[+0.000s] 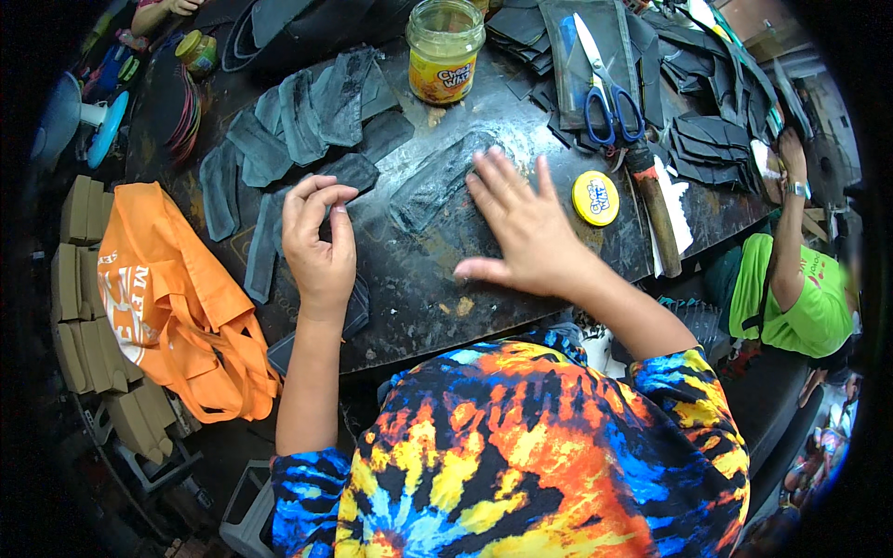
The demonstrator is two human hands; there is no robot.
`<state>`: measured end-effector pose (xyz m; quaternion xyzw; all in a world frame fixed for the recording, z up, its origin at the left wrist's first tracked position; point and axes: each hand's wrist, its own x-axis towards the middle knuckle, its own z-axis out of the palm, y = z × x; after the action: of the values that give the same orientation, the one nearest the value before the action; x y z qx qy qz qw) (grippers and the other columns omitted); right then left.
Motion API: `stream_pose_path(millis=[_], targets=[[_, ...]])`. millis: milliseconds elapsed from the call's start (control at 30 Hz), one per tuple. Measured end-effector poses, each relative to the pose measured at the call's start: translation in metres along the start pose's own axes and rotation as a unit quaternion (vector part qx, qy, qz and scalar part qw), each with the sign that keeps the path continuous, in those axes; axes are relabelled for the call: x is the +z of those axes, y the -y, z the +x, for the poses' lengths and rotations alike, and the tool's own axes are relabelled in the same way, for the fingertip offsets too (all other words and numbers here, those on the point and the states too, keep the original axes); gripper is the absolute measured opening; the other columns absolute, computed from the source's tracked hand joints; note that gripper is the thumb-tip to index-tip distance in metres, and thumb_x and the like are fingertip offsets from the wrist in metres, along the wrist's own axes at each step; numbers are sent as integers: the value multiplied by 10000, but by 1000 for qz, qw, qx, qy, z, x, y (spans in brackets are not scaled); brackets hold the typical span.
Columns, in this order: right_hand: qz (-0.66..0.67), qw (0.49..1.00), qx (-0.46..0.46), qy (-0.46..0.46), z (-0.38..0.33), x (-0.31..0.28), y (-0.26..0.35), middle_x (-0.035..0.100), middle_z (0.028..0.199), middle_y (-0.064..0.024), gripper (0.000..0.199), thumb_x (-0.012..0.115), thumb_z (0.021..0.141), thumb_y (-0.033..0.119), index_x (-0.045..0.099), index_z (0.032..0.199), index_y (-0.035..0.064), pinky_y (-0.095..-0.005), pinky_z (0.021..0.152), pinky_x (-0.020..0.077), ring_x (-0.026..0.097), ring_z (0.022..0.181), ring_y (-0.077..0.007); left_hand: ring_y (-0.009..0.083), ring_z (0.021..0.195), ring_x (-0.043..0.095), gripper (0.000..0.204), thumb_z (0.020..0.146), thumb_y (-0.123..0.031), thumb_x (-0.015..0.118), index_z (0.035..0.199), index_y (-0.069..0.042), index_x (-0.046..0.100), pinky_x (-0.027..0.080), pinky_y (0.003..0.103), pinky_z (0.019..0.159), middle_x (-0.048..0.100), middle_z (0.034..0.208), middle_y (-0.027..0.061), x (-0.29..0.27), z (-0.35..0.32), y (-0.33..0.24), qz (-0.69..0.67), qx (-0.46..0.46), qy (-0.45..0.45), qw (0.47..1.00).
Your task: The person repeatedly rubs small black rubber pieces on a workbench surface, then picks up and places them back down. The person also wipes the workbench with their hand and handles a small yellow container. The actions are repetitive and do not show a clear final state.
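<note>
My right hand [524, 217] is spread flat, its fingertips at the right end of a dark, wet-looking strip [439, 183] on the black table. Nothing shows in its grasp. My left hand [319, 246] is raised to the left, fingers loosely curled, with a small gap between thumb and fingertips and nothing visible in it. A dark piece [352, 172] lies just beyond its fingers. Several grey-black cut pieces [302, 116] overlap at the far left. Beyond the strip stands an uncapped glass jar [443, 70] with a yellow label. Its yellow lid [595, 198] lies right of my right hand.
Blue-handled scissors [609, 107] rest on dark material at the far right, near a wooden-handled tool [659, 219]. Stacked black pieces [714, 144] sit beyond. An orange bag [186, 307] hangs at the left. A person in a green shirt [800, 288] is at the right.
</note>
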<state>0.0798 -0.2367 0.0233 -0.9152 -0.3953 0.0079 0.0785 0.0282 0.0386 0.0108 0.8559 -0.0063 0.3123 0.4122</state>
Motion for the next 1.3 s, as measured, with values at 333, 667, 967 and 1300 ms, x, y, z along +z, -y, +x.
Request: stream_pose_path(millis=[333,667,967,1300], targets=[[-45,998,-36,-9,9,15,6,328,1675,-220,1154,495,845,867,403,1573,-24,-732,1216,58,200,1604,-347,272,1056,657,175,883,87,628,974,-18,733,510,352,930,656,1097,134,0,-1,-2,-17,-15,-1,1000],[-31,997,-70,-31,27,-10,-9,316,1680,-210,973,545,859,822,531,1524,112,-736,1213,102,201,1600,-363,272,1055,658,186,874,90,630,977,-25,735,518,355,925,658,1096,129,1,-2,-1,-17,-11,-6,1000],[44,988,-142,-26,14,22,22,331,1678,-192,925,524,896,797,471,1584,181,-742,1208,74,229,1591,-364,284,1050,666,199,881,90,623,1005,-24,729,517,360,934,671,1087,133,0,1,-2,-1,10,-9,1000],[58,988,66,-128,22,-14,-48,446,1587,-219,644,707,896,619,695,1310,125,-706,1219,151,286,1558,-404,166,1028,671,267,960,26,616,1219,-19,663,523,300,896,704,1132,83,2,30,-25,-85,-59,96,990]])
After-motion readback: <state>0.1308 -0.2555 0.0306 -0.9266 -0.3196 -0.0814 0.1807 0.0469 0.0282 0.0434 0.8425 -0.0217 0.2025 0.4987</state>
